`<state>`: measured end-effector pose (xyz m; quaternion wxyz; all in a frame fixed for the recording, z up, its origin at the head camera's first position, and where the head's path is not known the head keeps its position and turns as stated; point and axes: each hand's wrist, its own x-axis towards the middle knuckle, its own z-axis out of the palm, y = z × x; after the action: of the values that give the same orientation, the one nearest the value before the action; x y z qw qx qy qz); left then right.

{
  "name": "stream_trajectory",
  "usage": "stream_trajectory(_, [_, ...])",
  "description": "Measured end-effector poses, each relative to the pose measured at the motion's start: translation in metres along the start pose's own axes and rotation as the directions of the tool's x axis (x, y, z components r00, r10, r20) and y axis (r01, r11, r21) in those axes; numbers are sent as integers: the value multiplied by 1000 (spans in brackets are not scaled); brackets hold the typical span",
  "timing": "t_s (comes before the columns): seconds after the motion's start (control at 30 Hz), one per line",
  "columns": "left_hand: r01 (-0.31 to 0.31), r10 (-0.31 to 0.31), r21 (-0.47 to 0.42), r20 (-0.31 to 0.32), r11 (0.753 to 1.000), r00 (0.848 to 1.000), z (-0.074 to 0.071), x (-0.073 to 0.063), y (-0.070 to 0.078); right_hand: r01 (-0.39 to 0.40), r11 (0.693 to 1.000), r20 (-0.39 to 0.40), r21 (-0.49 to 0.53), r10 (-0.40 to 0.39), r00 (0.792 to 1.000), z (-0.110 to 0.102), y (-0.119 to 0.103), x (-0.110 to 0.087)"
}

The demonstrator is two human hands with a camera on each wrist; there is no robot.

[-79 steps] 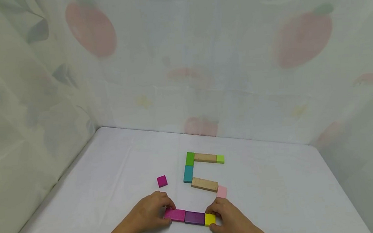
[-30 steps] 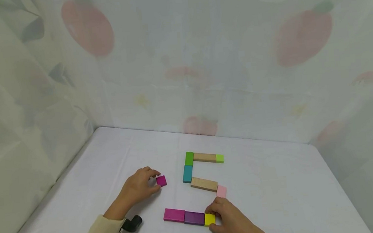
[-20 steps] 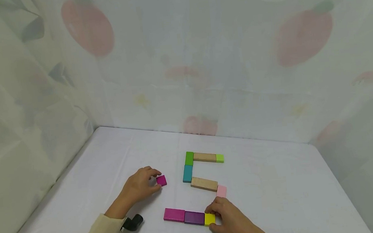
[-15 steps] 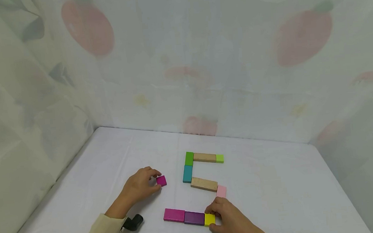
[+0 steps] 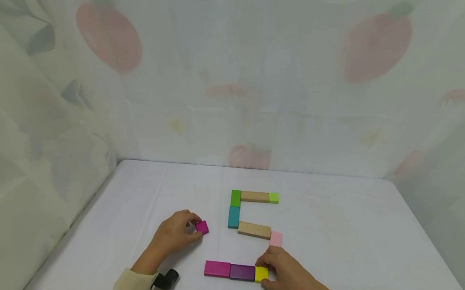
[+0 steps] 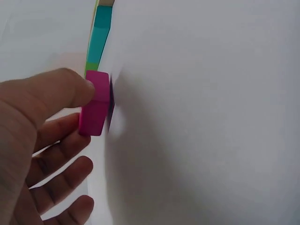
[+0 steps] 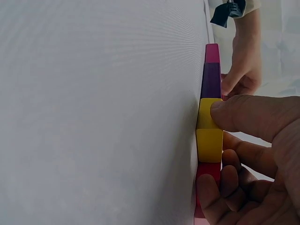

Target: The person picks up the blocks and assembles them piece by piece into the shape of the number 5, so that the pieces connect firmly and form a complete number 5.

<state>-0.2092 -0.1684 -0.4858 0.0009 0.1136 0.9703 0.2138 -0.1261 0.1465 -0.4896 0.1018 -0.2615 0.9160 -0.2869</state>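
Note:
My left hand [image 5: 176, 231] pinches a small magenta square block [image 5: 201, 228] between thumb and fingers. In the left wrist view that magenta block [image 6: 96, 103] appears tilted, with a gap of shadow beside it. My right hand [image 5: 287, 272] holds the yellow block [image 5: 261, 273] between thumb and fingers at the end of a row. Joined to it on the left are a purple block [image 5: 242, 272] and a longer magenta block [image 5: 217, 268]. A red block [image 7: 209, 172] touches the yellow one in the right wrist view; the right hand hides it from the head view.
Farther back, a dark green block [image 5: 236, 198], a teal block [image 5: 233, 217], two wooden planks [image 5: 255, 196], a light green block [image 5: 274, 198] and a pink block [image 5: 276, 238] continue the figure. White cloth covers the table [image 5: 346, 236]; a patterned curtain [image 5: 284, 68] surrounds it.
The left hand left the long magenta block, moved back and left to the small magenta one, and has now closed its fingers on it, shifting it slightly nearer. The right hand stayed in place.

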Motion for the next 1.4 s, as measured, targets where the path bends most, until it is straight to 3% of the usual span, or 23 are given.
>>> stream_trajectory(0.1, [-20, 20, -21, 17, 1000, 1000, 0, -2, 2, -6, 1000, -1, -3, 6, 1000, 0, 0, 0])
stream_trajectory(0.23, [-88, 90, -36, 53, 995, 995, -2, -6, 4, -17, 1000, -1, -6, 17, 1000, 1, 1, 1])
stream_trajectory(0.4, [-204, 207, -44, 94, 978, 974, -3, -12, 4, -16, 1000, -3, -5, 16, 1000, 0, 1, 1])
stream_trajectory(0.5, [-236, 244, -76, 133, 969, 960, -2, -14, 4, -19, 1000, 1, -2, 19, 1000, 0, 1, 0])
stream_trajectory(0.83, [-257, 304, -205, 249, 945, 919, 1, -17, 1, -19, 1000, -6, -4, 19, 1000, 1, 2, 0])
stream_trajectory(1.13, [-262, 334, -265, 279, 928, 900, -1, -17, 0, -31, 1000, 0, -3, 31, 1000, 2, 1, 1])
stream_trajectory(1.4, [-274, 351, -279, 280, 920, 894, -1, -17, 2, -31, 1000, 13, 1, 31, 999, 1, 0, 1])
